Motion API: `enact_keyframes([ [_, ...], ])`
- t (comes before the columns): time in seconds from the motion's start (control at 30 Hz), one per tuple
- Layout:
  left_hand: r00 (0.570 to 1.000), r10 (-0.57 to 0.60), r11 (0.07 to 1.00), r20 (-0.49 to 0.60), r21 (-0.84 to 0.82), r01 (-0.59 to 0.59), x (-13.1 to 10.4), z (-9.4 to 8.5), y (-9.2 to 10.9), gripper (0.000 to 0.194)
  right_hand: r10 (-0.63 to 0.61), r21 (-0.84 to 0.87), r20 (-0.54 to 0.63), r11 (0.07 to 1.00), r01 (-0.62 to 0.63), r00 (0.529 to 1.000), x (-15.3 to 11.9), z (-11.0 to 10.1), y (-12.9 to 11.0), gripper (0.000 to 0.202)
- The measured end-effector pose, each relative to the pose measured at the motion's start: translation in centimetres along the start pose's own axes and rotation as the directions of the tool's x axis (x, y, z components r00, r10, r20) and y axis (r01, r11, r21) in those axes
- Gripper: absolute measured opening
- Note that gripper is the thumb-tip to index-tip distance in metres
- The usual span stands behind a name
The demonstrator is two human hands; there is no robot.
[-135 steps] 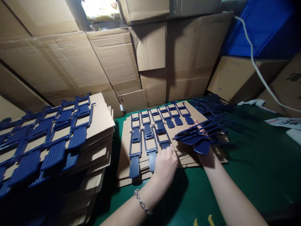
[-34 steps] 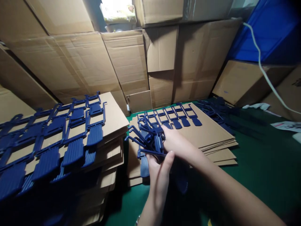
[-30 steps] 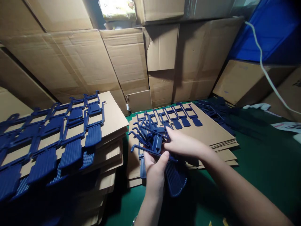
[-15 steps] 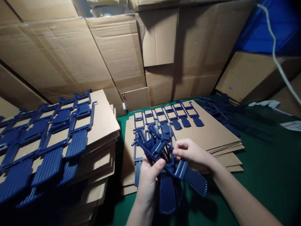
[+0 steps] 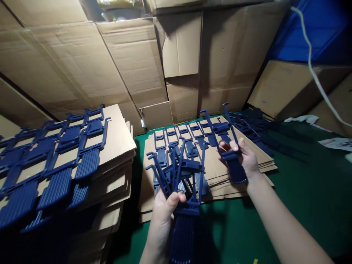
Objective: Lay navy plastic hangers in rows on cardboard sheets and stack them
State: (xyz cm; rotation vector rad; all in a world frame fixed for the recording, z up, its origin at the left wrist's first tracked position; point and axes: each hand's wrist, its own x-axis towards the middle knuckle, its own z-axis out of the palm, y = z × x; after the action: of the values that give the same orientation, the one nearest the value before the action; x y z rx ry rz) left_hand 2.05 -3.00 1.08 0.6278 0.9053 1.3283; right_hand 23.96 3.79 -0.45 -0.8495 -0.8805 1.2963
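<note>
My left hand [image 5: 166, 211] is closed around a bunch of dark blue plastic frames [image 5: 185, 209], their arms pointing up and a ribbed panel hanging down. To the right, my right hand [image 5: 246, 157] grips one blue frame [image 5: 233, 165] by its middle, its two hooked arms upright, above the right part of a cardboard stack. On that cardboard stack [image 5: 217, 170], more blue frames [image 5: 161, 138] lie side by side in rows. The held pieces hide part of these rows.
On the left, a taller cardboard stack [image 5: 121, 135] bears rows of blue frames [image 5: 88, 163]. Loose blue pieces [image 5: 255, 128] lie on the green table [image 5: 297, 205] at the back right. Cardboard boxes [image 5: 134, 55] form a wall behind. A pale cable [image 5: 310, 55] hangs at the right.
My right hand has moved right and up, away from the bunch, with a single blue frame in it. The bunch in my left hand has tilted more upright and shifted slightly left.
</note>
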Motion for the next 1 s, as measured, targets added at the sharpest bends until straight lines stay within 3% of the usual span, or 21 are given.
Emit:
enact_keyframes([
  [0.07, 0.998, 0.051, 0.998, -0.029, -0.027, -0.051, -0.8, -0.3, 0.1, 0.043, -0.008, -0.030, -0.017, 1.000, 0.007, 1.000, 0.7, -0.7, 0.1, 0.048],
  [0.2, 0.984, 0.094, 0.994, -0.149, -0.047, -0.102, -1.8, -0.8, -0.6, 0.042, 0.102, -0.027, -0.053, 0.994, -0.104, 0.993, 2.1, -1.6, 1.2, 0.039],
  [0.33, 0.983, 0.082, 0.991, -0.165, -0.093, -0.098, -2.0, -1.1, -1.9, 0.044, 0.066, -0.298, -0.147, 0.948, -0.108, 0.987, 2.0, -1.2, 1.9, 0.050],
  [0.4, 0.985, 0.088, 0.989, -0.150, -0.106, -0.104, -2.0, -1.2, -2.2, 0.044, -0.010, -0.525, -0.178, 0.847, -0.086, 0.984, 1.8, -1.1, 2.3, 0.064],
  [0.47, 0.987, 0.083, 0.988, -0.138, -0.116, -0.099, -2.0, -1.3, -2.2, 0.043, -0.077, -0.720, -0.200, 0.687, -0.093, 0.977, 1.7, -1.2, 2.8, 0.070],
  [0.6, 0.986, 0.086, 0.984, -0.144, -0.143, -0.107, -2.5, -1.2, -1.6, 0.040, -0.111, -0.900, -0.211, 0.411, -0.148, 0.971, 1.9, -1.9, 3.7, 0.070],
  [0.8, 0.977, 0.048, 0.988, -0.209, -0.133, -0.077, -3.5, -1.4, -0.7, 0.038, -0.050, -0.958, -0.204, 0.216, -0.189, 0.978, 0.8, -0.4, 2.8, 0.076],
  [1.0, 0.976, 0.042, 0.984, -0.215, -0.162, -0.078, -4.0, -1.8, 0.3, 0.039, -0.048, -0.980, -0.175, 0.099, -0.170, 0.983, -0.6, 1.2, 2.0, 0.078],
])
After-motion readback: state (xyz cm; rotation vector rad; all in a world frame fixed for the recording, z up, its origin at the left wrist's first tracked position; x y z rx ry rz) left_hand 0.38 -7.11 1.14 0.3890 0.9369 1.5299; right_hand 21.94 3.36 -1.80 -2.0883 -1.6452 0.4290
